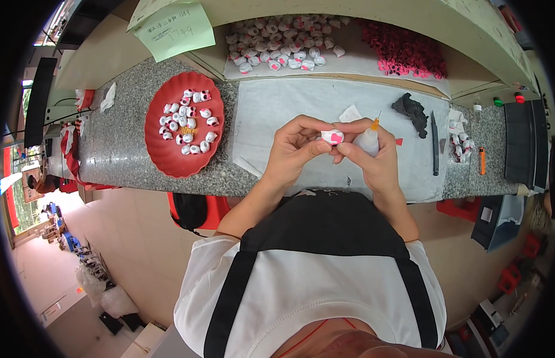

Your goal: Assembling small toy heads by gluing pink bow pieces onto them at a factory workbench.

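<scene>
Both hands meet above the surface (301, 101): the left hand (295, 149) has its grip closed on a small white piece (333, 137), and the right hand (373, 156) grips a glue bottle (368, 141) just beside it.

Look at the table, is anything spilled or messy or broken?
Nothing looks spilled or broken. The little white figures sit together in the red scalloped plate, more lie in a heap on the back tray, and both hands, left hand and right hand, hold one small white piece with a pink heart.
</scene>
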### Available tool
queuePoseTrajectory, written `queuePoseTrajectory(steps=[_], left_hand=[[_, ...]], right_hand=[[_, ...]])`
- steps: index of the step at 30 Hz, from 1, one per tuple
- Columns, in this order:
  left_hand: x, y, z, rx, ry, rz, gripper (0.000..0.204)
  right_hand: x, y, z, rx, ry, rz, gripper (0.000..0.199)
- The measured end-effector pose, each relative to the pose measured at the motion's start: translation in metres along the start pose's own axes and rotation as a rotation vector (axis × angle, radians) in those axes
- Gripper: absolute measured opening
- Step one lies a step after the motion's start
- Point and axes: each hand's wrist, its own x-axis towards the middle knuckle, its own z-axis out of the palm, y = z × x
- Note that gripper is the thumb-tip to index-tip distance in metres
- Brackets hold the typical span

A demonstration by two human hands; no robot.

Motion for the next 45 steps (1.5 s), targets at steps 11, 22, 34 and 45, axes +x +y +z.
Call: queuePoseTrajectory(steps=[11, 22, 34, 45], left_hand=[[-0.001, -0.002, -0.002, -0.038, -0.011, 0.016, 0.021], [0.002, -0.002, 0.002, 0.106, -0.002, 0.114, 0.022], [-0.004, 0.005, 0.004, 0.091, 0.006, 0.062, 0.023], [-0.009, 0.006, -0.002, 0.24, -0.091, 0.235, 0.022]], right_hand=[[-0.001, 0.001, 0.0, 0.027, 0.002, 0.003, 0.021], [0.001, 0.002, -0.001, 0.03, 0.007, 0.029, 0.022], [0.003, 0.013, -0.008, 0.107, -0.056, 0.023, 0.025], [0.005, 0.019, -0.01, 0.183, -0.187, 0.063, 0.025]])
